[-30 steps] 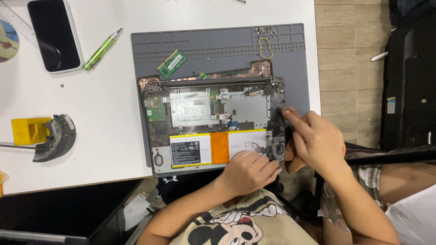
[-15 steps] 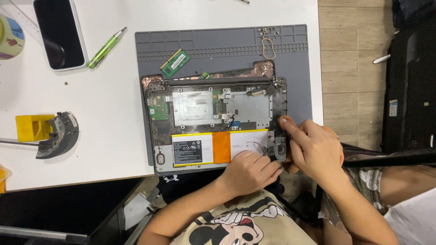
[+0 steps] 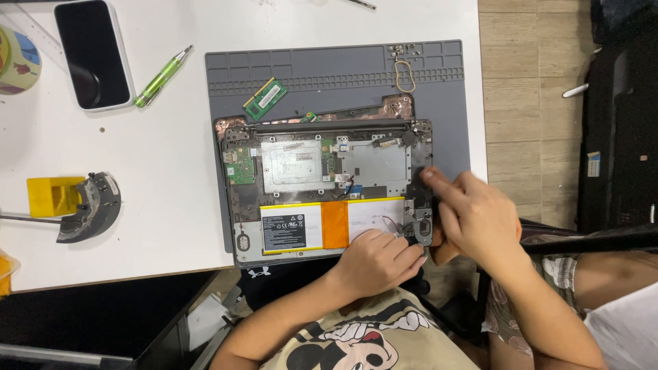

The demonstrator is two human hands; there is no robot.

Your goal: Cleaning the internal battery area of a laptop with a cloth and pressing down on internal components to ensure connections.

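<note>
1. Opened laptop (image 3: pixel 322 185) lies on the grey mat (image 3: pixel 343 65), internals exposed.
2. Left hand (image 3: pixel 377 260), fingers curled, nothing clamped, steadies the laptop's near edge.
3. Right hand (image 3: pixel 476 219), grip on nothing, forefinger probing the laptop's right edge.

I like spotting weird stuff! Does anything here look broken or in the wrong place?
The laptop lies opened up, its insides bare. A green memory stick lies loose and crooked on the grey mat above it. Nothing looks spilled or broken.
</note>
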